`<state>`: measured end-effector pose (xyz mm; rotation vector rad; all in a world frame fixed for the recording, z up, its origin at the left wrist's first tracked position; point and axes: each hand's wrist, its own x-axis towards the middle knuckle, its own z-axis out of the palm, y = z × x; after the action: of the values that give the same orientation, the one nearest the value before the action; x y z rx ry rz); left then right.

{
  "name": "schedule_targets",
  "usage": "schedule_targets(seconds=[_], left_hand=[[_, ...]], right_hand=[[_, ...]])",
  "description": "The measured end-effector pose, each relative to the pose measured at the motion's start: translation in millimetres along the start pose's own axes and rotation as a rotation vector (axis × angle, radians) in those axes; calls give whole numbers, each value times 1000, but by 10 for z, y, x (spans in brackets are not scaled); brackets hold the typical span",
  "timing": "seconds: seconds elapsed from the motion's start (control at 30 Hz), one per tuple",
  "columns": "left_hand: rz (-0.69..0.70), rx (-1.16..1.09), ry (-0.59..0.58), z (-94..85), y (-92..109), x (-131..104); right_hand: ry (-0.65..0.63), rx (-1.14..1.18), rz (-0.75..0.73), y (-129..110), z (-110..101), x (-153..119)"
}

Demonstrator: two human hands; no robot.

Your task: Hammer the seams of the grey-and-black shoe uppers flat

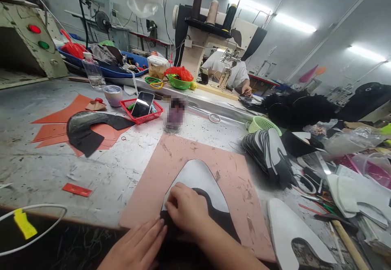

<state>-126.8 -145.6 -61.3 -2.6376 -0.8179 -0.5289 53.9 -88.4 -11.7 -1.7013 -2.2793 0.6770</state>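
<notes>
A shoe-upper piece, pale grey at its rounded end and black nearer me, lies flat on a pink mat. Over its left part, my right hand is closed, with curled fingers resting on the piece; whatever the fingertips may hold is hidden. My left hand lies open beside it at the near left edge of the piece, fingers straight and together. The near end of the black part is partly covered by my hands and forearm.
Right of the mat lie a white cut piece, a stack of grey-and-black pieces and a hammer handle. A red basket with a phone, a cup and orange sheets stand left. A person sits behind a sewing machine.
</notes>
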Motion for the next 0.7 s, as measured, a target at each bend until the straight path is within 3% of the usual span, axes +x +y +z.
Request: schedule_targets(seconds=[0.23, 0.37, 0.47, 0.6, 0.7], left_hand=[[-122, -115, 86, 45, 35, -51], [-205, -154, 38, 68, 91, -124], [-264, -148, 9, 77, 123, -123], [-236, -149, 88, 137, 129, -53], [-217, -185, 126, 162, 97, -20]], right_hand=[[154, -445, -537, 20, 230, -109], [210, -509, -624, 36, 268, -82], [197, -310, -442, 45, 236, -16], [107, 226, 48, 149, 109, 178], [131, 672, 376, 401, -94, 384]])
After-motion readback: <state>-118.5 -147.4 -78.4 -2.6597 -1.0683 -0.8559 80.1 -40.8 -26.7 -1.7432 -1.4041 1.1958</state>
